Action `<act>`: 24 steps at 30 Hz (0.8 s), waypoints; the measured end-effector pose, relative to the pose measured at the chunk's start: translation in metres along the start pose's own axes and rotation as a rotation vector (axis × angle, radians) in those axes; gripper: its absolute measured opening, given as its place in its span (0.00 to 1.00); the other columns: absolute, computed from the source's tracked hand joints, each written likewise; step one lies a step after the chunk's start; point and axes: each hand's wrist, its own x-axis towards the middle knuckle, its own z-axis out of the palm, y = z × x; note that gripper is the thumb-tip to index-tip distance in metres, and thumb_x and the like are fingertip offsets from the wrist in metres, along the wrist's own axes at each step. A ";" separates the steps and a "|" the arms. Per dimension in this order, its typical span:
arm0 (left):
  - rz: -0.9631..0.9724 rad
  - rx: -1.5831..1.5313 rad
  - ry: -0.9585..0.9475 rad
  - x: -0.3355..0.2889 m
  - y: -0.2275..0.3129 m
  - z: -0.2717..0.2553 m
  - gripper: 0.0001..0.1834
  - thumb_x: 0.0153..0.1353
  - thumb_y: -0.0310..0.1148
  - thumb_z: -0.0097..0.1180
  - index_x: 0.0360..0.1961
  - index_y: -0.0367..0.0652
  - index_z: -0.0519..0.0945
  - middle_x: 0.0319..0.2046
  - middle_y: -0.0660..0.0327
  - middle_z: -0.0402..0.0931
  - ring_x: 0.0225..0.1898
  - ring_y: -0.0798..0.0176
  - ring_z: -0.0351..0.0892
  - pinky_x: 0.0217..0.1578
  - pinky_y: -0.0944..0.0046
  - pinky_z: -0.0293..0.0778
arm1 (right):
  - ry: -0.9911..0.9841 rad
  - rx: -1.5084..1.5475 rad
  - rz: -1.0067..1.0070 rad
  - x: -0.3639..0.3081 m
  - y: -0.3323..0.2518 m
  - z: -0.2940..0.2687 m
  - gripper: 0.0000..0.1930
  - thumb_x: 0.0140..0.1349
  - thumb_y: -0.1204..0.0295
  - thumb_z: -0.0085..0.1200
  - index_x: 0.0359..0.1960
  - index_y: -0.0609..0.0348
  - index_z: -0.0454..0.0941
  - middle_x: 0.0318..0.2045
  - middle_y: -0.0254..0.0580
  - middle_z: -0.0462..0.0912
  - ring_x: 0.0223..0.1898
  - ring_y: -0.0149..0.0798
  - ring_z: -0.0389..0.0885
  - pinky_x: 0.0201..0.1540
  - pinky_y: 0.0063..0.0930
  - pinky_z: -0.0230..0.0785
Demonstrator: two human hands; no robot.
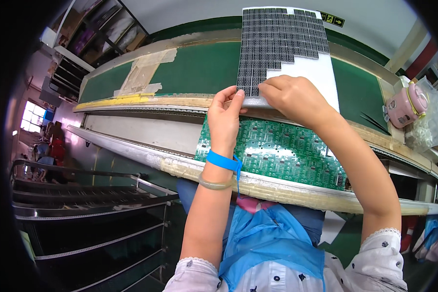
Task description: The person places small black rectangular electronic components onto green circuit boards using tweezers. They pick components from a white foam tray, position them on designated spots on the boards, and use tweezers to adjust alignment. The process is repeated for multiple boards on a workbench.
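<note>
A white foam board [310,80] leans over the bench, covered in rows of small black digit displays [265,41]. My left hand [226,109] is at the board's near left corner, thumb and forefinger closed against the edge of the lowest displays. What it pinches there is hidden. My right hand [294,97] is bent over the board's near edge, its fingertips pressed together beside the end of the lowest rows. Anything between them is covered by the fingers. Below both hands, a green circuit board panel [282,151] lies across the rails. My left wrist carries a blue strap [223,160] and a bangle.
A pink lidded container [406,104] stands at the right beside a clear plastic bag [426,129]. Dark tweezers [374,122] lie near it. A metal rail [131,150] runs along the near side. A black rack [97,214] stands at the lower left.
</note>
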 end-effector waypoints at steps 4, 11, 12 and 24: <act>0.200 0.224 0.142 -0.009 0.004 0.007 0.18 0.69 0.34 0.64 0.55 0.33 0.79 0.41 0.62 0.80 0.39 0.71 0.79 0.38 0.71 0.79 | 0.300 0.351 0.245 -0.008 -0.003 -0.002 0.10 0.64 0.73 0.62 0.45 0.63 0.86 0.39 0.46 0.89 0.38 0.46 0.89 0.39 0.33 0.81; -0.267 -0.330 -0.316 -0.100 0.047 0.030 0.14 0.71 0.31 0.60 0.53 0.34 0.79 0.42 0.59 0.85 0.43 0.70 0.83 0.41 0.71 0.79 | 0.310 0.264 0.242 -0.074 -0.070 -0.063 0.13 0.55 0.77 0.68 0.43 0.60 0.86 0.42 0.44 0.89 0.38 0.41 0.87 0.43 0.35 0.79; -0.313 -0.331 -0.342 -0.114 0.047 0.029 0.14 0.72 0.30 0.60 0.53 0.34 0.79 0.42 0.59 0.84 0.43 0.70 0.83 0.42 0.71 0.79 | 0.296 0.243 0.198 -0.083 -0.079 -0.070 0.13 0.54 0.77 0.69 0.42 0.60 0.86 0.42 0.44 0.89 0.39 0.40 0.87 0.43 0.36 0.79; -0.700 -0.346 -0.683 -0.189 0.027 0.022 0.19 0.68 0.23 0.62 0.57 0.36 0.72 0.39 0.62 0.83 0.40 0.73 0.81 0.41 0.71 0.77 | -0.018 0.696 0.474 -0.176 -0.129 -0.113 0.14 0.49 0.73 0.73 0.39 0.53 0.87 0.43 0.37 0.89 0.41 0.40 0.87 0.47 0.36 0.70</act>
